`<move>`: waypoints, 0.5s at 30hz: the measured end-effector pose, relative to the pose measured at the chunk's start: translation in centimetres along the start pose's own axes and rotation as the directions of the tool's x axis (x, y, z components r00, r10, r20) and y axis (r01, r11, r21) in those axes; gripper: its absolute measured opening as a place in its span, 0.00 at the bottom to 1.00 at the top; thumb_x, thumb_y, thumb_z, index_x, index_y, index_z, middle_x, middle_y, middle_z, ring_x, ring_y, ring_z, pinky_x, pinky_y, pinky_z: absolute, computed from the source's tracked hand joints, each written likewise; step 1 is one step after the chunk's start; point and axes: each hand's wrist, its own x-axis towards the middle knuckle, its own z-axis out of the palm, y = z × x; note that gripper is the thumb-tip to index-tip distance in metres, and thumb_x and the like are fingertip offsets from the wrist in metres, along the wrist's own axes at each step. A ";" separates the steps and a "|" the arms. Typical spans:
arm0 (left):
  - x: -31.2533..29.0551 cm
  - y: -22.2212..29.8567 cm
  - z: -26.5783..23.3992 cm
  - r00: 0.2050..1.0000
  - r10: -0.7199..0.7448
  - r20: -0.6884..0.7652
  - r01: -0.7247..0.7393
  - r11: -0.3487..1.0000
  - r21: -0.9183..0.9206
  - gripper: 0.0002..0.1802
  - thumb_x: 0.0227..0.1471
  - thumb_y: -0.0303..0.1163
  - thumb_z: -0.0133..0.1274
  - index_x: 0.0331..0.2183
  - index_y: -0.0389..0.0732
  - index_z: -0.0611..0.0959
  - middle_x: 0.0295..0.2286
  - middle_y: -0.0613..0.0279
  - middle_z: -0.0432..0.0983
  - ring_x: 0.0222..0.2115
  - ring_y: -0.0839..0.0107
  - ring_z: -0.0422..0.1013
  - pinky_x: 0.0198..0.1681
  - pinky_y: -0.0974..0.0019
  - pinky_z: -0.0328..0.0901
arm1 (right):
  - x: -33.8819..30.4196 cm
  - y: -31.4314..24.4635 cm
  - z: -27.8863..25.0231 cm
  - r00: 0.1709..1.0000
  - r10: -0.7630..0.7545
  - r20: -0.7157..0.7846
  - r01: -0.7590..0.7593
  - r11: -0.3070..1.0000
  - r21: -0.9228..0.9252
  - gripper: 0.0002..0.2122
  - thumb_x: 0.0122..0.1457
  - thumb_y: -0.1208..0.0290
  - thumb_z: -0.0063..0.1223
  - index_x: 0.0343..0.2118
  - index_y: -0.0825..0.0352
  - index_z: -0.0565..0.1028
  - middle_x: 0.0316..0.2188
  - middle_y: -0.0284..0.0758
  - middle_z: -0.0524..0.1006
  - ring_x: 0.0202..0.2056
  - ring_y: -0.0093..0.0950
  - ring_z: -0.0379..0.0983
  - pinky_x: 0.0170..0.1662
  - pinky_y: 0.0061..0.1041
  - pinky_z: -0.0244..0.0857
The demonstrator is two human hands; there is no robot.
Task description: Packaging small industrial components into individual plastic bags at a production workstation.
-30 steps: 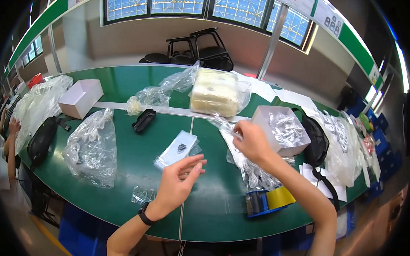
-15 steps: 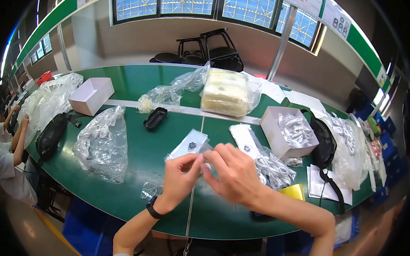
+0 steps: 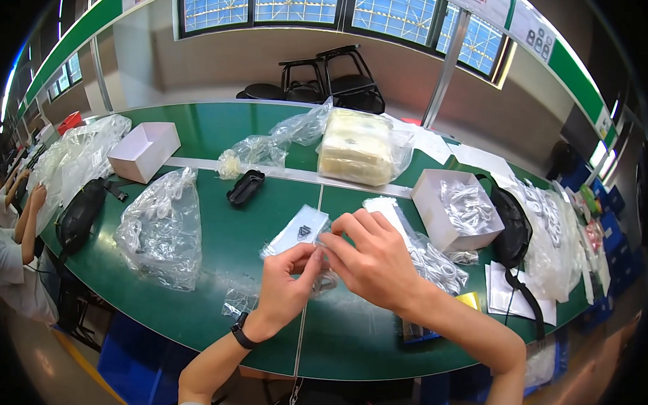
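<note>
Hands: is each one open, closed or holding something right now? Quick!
Left hand: closed in a pinch, apparently on a small clear bag.
Right hand: fingers curled beside the left's; whether it grips cannot be told.

Behind the green worktop [image 3: 229,234], black stools [image 3: 354,85] grouped by the pale wall [image 3: 240,52], below dark-framed windows [image 3: 296,5]. Right of the stools, a slanting metal post [image 3: 448,66] near a curving green-and-white overhead board [image 3: 570,69]. At left, an open pale box [image 3: 131,168], close to a black pouch [image 3: 80,217] with a buckled strap; farther off, a small red box [image 3: 70,122]. Near mid-worktop, an open black case [image 3: 242,195]. At right, a black bag [image 3: 509,232] with strap trailing across white papers [image 3: 500,289]; beyond the edge, blue bins [image 3: 614,235].
</note>
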 end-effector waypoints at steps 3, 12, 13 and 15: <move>-0.1 -0.3 -0.3 0.996 0.087 0.002 -0.087 0.993 0.075 0.11 0.63 0.26 0.51 0.37 0.28 0.83 0.27 0.61 0.83 0.30 0.80 0.77 0.34 0.75 0.69 | 0.2 -0.1 0.0 0.998 -0.058 -0.004 0.058 0.998 -0.023 0.13 0.47 0.73 0.61 0.36 0.71 0.77 0.35 0.37 0.72 0.39 0.33 0.70 0.44 0.32 0.65; 0.0 0.1 -0.5 0.916 0.396 0.068 -0.381 0.800 0.463 0.09 0.54 0.22 0.56 0.39 0.30 0.83 0.26 0.49 0.82 0.27 0.61 0.81 0.33 0.67 0.71 | 0.9 1.1 -0.8 0.977 -0.180 0.117 0.183 0.983 -0.021 0.12 0.49 0.73 0.63 0.35 0.71 0.77 0.35 0.35 0.74 0.38 0.33 0.72 0.44 0.31 0.67; 0.1 0.2 -0.6 0.916 0.395 0.070 -0.381 0.801 0.462 0.09 0.54 0.22 0.56 0.39 0.30 0.83 0.26 0.49 0.82 0.27 0.61 0.81 0.33 0.67 0.71 | 1.0 1.2 -1.0 0.961 -0.214 0.174 0.225 0.973 -0.047 0.12 0.48 0.74 0.62 0.35 0.71 0.77 0.34 0.35 0.73 0.37 0.32 0.72 0.43 0.30 0.67; 0.0 0.6 -0.8 0.924 0.365 0.117 -0.369 0.766 0.527 0.12 0.49 0.19 0.58 0.39 0.32 0.84 0.29 0.47 0.82 0.29 0.52 0.80 0.34 0.64 0.72 | 1.2 1.2 -1.4 0.942 -0.248 0.228 0.270 0.960 -0.071 0.12 0.46 0.74 0.61 0.35 0.72 0.77 0.34 0.35 0.73 0.36 0.31 0.71 0.42 0.29 0.67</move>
